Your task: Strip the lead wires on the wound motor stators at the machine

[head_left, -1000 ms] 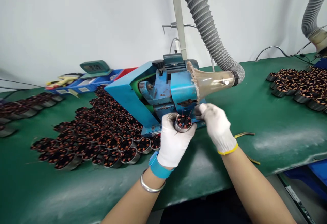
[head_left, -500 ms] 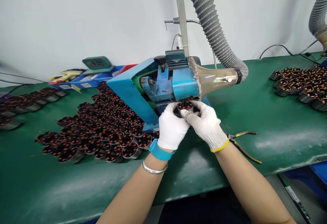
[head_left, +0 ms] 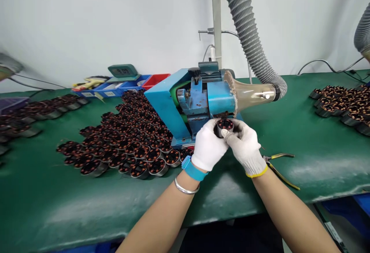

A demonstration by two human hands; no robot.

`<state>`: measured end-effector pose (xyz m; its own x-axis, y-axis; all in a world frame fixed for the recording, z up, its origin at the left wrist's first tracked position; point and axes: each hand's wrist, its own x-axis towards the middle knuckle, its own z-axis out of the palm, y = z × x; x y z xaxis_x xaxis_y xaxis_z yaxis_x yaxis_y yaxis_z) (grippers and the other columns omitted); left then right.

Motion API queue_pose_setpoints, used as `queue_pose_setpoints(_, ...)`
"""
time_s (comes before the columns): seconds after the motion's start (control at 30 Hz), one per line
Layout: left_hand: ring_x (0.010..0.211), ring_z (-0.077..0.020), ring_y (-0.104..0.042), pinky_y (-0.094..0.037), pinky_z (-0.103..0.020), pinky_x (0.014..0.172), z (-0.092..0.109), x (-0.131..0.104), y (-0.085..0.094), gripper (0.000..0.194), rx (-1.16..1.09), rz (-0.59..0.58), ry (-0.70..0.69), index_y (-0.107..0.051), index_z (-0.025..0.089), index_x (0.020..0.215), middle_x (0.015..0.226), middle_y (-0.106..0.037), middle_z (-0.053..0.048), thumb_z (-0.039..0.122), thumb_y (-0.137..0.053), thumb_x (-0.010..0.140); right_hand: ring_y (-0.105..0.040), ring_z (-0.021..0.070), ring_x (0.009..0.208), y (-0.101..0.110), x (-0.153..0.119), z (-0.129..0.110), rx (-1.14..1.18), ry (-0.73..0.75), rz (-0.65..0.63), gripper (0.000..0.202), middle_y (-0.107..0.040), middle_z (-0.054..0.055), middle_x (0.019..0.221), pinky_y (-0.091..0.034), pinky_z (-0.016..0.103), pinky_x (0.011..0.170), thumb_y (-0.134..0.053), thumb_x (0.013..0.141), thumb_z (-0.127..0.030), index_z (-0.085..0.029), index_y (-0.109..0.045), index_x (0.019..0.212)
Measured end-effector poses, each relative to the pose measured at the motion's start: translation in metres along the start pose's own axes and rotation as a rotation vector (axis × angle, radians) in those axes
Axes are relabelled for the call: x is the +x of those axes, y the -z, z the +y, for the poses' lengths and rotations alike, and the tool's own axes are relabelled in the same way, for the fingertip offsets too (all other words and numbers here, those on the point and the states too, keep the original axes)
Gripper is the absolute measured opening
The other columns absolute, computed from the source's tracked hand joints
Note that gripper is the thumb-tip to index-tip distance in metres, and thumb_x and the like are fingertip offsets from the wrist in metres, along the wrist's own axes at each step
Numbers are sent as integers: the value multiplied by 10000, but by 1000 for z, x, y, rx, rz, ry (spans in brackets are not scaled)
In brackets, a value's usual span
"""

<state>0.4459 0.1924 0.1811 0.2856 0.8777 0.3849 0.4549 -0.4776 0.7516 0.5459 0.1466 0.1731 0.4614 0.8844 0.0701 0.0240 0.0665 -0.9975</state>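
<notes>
Between my two gloved hands is a motor stator (head_left: pixel 225 126), a short metal ring with dark slots and copper windings facing up. My left hand (head_left: pixel 208 145) is closed around its left side. My right hand (head_left: pixel 245 142) grips its right side, with the thumb against the front of the ring. Just behind the stator stands a blue belt-driven machine (head_left: pixel 221 98), whose lower front edge is close to the fingertips. Whether the stator touches the machine I cannot tell.
Many stators (head_left: pixel 138 149) stand grouped left of the machine, with another group (head_left: pixel 343 103) far right. Pliers (head_left: pixel 277 164) lie open beside my right wrist. A grey hose (head_left: pixel 245 25) joins the clear funnel (head_left: pixel 254 96). Blue bins (head_left: pixel 114 90) and a digital clock (head_left: pixel 123 72) are behind.
The camera view has swung left, so everything sits farther right. My hands still hold the stator, which now shows more fully, slightly farther from the machine's front edge.
</notes>
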Motion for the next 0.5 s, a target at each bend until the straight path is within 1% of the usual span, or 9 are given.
queue_pose_setpoints(0.07, 909, -241, -685, -550, -370, 856, -5, -7, 3, 432, -69, 28, -60, -632, 174, 1041, 983, -720, -82, 289, -782, 652, -663, 244, 923, -2, -8, 0, -91, 40, 38, 489, -691, 95, 1017, -547, 389, 862, -729, 659, -382, -153, -624, 1079)
queue_pose_setpoints(0.13, 937, -234, -669, -544, -376, 884, -10, -15, 9, 477, -93, 83, -143, -619, 172, 1073, 1010, -686, -82, 295, -789, 645, -657, 253, 948, -4, -15, -2, -178, 143, 33, 493, -672, 96, 1034, -546, 395, 868, -738, 640, -382, -168, -614, 1066)
queue_pose_setpoints(0.2, 932, -227, -658, -549, -371, 866, -13, -24, 20, 480, -63, 119, -202, -623, 178, 1088, 1010, -645, -78, 287, -784, 649, -657, 249, 945, -6, -22, -5, -250, 226, -13, 469, -664, 93, 1033, -548, 386, 857, -730, 642, -381, -180, -611, 1048)
queue_pose_setpoints(0.23, 925, -224, -655, -553, -366, 852, -14, -30, 27, 470, -40, 127, -203, -629, 184, 1090, 1005, -629, -76, 282, -778, 654, -658, 247, 937, -6, -25, -7, -288, 238, -67, 467, -665, 88, 1027, -551, 381, 846, -729, 638, -383, -185, -613, 1045)
queue_pose_setpoints(0.27, 920, -222, -654, -556, -361, 841, -16, -38, 36, 459, -15, 124, -178, -635, 190, 1087, 1002, -621, -74, 277, -774, 658, -660, 247, 938, -7, -28, -8, -329, 242, -149, 483, -667, 81, 1029, -553, 378, 837, -736, 629, -385, -193, -616, 1056)
queue_pose_setpoints(0.33, 916, -221, -663, -562, -349, 830, -22, -59, 58, 439, 15, 82, -56, -640, 201, 1078, 1001, -632, -68, 258, -763, 661, -659, 258, 970, -8, -33, -11, -434, 275, -359, 571, -667, 68, 1067, -553, 381, 838, -769, 589, -399, -216, -620, 1110)
queue_pose_setpoints(0.4, 892, -221, -680, -570, -343, 812, -34, -87, 86, 392, 34, 18, 129, -640, 203, 1043, 983, -664, -62, 243, -735, 665, -647, 281, 1032, -9, -36, -10, -555, 347, -527, 656, -655, 67, 1150, -549, 398, 861, -790, 573, -423, -242, -611, 1178)
queue_pose_setpoints(0.43, 872, -223, -688, -575, -344, 799, -42, -102, 103, 364, 53, -10, 228, -638, 201, 1020, 963, -681, -59, 242, -718, 667, -642, 291, 1055, -10, -38, -9, -615, 382, -555, 656, -646, 72, 1187, -549, 408, 867, -780, 595, -436, -249, -607, 1199)
queue_pose_setpoints(0.5, 852, -239, -699, -580, -361, 791, -64, -129, 141, 333, 133, -22, 417, -637, 195, 985, 921, -709, -58, 275, -697, 667, -650, 293, 1053, -10, -39, -4, -713, 427, -541, 559, -644, 82, 1215, -561, 408, 839, -713, 684, -446, -253, -614, 1198)
